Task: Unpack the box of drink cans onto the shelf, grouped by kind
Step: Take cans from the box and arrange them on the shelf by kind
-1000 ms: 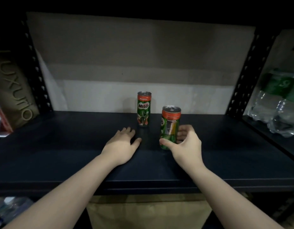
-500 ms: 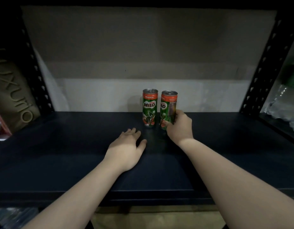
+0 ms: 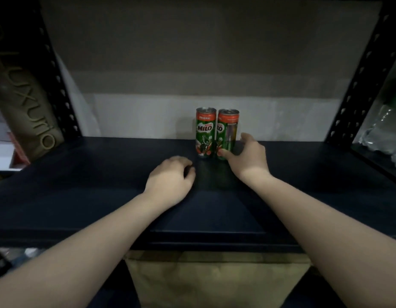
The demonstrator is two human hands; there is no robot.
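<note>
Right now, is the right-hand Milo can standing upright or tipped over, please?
Upright: the right Milo can stands on the shelf, lid up, beside the other.

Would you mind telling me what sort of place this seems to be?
Probably a stockroom or shop back room: a dark shelf on perforated steel uprights, two Milo cans at its back, and packed water bottles in the next bay.

- Two Milo cans stand upright on the shelf (image 3: 103, 185), far back near the wall: left can (image 3: 205, 132) touching right can (image 3: 227, 134).
- Right hand (image 3: 248, 158) is at the right can's near right side, thumb on it.
- Left hand (image 3: 170, 181) rests on the shelf, nearer, left of the cans.
- A cardboard box (image 3: 215, 278) sits below the shelf's near edge.
</note>
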